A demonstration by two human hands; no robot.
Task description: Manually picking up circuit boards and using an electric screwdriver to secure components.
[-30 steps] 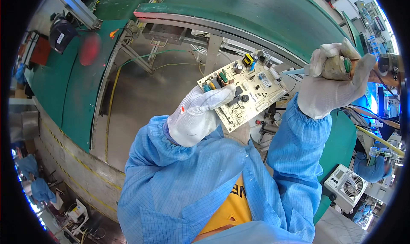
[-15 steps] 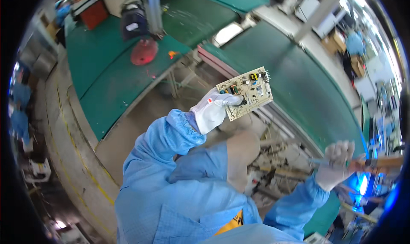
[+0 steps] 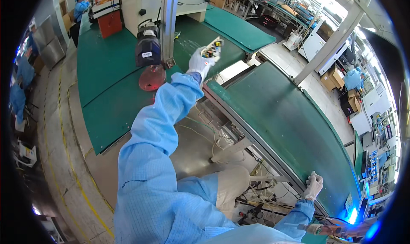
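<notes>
Out ahead, my left hand (image 3: 200,64) in a white glove grips a circuit board (image 3: 212,49) carrying several upright components. The board is tilted, seen at a slant, above the far green belt (image 3: 186,44). My gloved right hand (image 3: 314,185) is at the lower right, over the near edge of the long green conveyor belt (image 3: 277,111). Its fingers are curled in, and whatever they might hold is hidden. Left of my left forearm, a dark scanner-like device (image 3: 148,51) on a metal post stands over a round reddish piece (image 3: 152,78) lit by red light.
A green-topped table (image 3: 104,86) lies to the left. A metal post (image 3: 168,22) rises by the scanner. Cables (image 3: 265,195) and a frame sit below the conveyor. At lower right are a blue light (image 3: 352,216) and a copper-coloured bar (image 3: 331,230). Cardboard boxes (image 3: 332,78) stand farther right.
My left hand has carried the board forward and left, from over the gap to the far belt, tilting it. My right hand has moved left and nearer, away from the copper-coloured bar. The view has shifted.
</notes>
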